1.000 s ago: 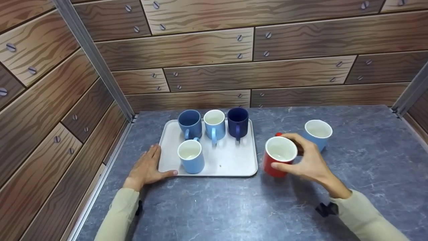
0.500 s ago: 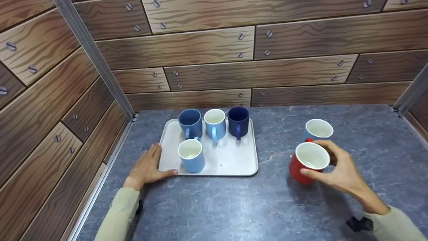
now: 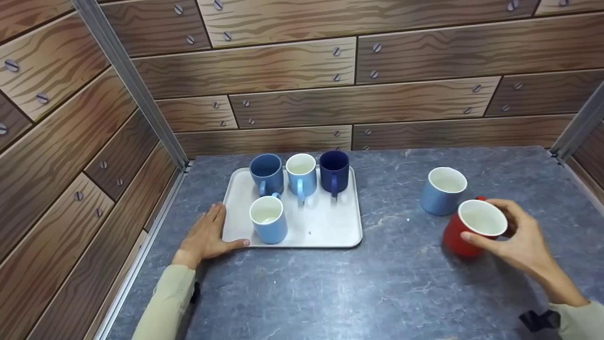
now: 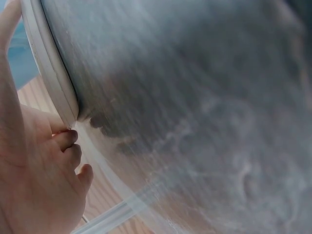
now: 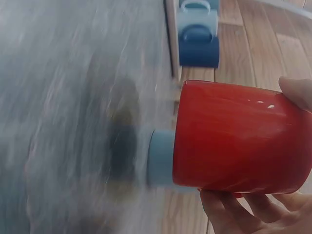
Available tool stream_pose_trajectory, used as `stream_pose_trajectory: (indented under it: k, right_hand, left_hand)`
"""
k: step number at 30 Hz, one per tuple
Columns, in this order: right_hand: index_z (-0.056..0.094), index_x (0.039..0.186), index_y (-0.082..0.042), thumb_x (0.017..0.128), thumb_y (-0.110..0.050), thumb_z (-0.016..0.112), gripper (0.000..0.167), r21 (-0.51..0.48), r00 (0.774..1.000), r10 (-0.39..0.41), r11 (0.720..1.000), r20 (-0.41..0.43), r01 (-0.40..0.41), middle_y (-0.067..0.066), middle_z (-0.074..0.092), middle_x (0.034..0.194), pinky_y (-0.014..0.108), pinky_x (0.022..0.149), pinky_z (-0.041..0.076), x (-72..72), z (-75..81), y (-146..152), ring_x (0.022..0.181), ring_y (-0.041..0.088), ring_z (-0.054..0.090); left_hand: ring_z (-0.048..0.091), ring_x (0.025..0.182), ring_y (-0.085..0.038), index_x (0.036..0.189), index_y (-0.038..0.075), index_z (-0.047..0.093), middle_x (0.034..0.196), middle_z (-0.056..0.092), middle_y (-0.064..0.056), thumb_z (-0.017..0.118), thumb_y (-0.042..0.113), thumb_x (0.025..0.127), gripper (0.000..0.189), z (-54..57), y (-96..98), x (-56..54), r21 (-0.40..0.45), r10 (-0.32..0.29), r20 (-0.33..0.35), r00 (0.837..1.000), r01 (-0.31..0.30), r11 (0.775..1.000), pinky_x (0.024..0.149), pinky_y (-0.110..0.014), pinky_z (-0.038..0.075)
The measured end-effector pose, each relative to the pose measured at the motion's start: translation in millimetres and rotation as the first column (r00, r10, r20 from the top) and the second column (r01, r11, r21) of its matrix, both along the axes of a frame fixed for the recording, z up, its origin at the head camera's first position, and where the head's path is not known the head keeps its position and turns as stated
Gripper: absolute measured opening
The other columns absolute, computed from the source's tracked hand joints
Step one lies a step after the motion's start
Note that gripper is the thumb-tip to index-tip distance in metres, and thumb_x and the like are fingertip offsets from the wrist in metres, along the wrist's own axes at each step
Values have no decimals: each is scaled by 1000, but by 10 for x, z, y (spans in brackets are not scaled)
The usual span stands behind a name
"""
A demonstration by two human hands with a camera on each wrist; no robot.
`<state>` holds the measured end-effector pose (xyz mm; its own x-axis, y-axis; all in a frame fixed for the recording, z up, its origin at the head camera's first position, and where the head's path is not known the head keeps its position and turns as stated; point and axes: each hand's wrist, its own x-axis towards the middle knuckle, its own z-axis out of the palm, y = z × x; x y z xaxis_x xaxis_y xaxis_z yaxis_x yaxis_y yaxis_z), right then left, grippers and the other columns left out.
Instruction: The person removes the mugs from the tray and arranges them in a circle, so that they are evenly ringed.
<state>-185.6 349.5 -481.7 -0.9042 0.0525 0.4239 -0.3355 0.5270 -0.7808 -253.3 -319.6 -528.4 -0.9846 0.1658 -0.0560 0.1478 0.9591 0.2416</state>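
Observation:
My right hand (image 3: 524,241) grips a red mug (image 3: 462,236) with a white inside. It has its thumb on the near side and its fingers round the far side, by the red handle. In the right wrist view the red mug (image 5: 239,141) is tilted slightly, its base close over the table. My left hand (image 3: 203,236) touches the left front corner of a white tray (image 3: 325,226), fingers straight along its left side and thumb at the front edge. The left wrist view shows the tray rim (image 4: 51,63) between thumb and fingers.
On the tray stand a grey-blue mug (image 3: 267,174), a dark blue mug (image 3: 334,174) and two light blue mugs, one behind (image 3: 302,177) and one in front (image 3: 270,224). Another light blue mug (image 3: 441,196) stands just behind the red one. Wood-patterned walls (image 3: 292,108) enclose the table.
My right hand has carried the red mug rightward, away from the tray's right edge and past the front of the lone light blue mug. The left hand and tray have stayed put.

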Motion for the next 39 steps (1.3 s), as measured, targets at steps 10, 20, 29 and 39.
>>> stream_pose_trajectory:
  k: [10,20,29,39]
  right_hand:
    - [62,134,0,73,-17,100,74,77,990,-130,989,59,125,-24,63,107,3,77,44,-230,-113,284,91,-9,60]
    - [62,137,0,74,-28,101,79,127,977,-191,976,99,178,-27,58,106,2,75,40,-431,-155,396,90,-13,55]
    - [61,138,-1,76,-29,100,79,137,975,-198,973,104,183,-27,57,107,4,74,39,-509,-174,432,91,-13,54]
    - [61,139,-2,77,-33,99,79,152,971,-202,972,132,181,-29,56,105,8,74,39,-574,-185,449,91,-14,52]
  left_hand:
    - [20,163,-45,167,-5,23,175,22,-27,66,88,80,135,-27,-3,-7,6,-8,-14,1000,9,1000,135,-58,19]
    - [21,163,-45,166,-6,24,174,23,-28,67,87,79,134,-26,5,-14,9,-16,-22,1000,16,1000,135,-58,20]
    - [19,164,-44,167,-5,23,175,21,-26,67,87,80,134,-8,12,-12,5,-12,-6,1000,12,1000,135,-57,19]
    - [19,164,-44,167,-5,23,175,21,-27,67,87,79,135,1,1,-10,1,-8,-6,1000,8,1000,135,-57,19]
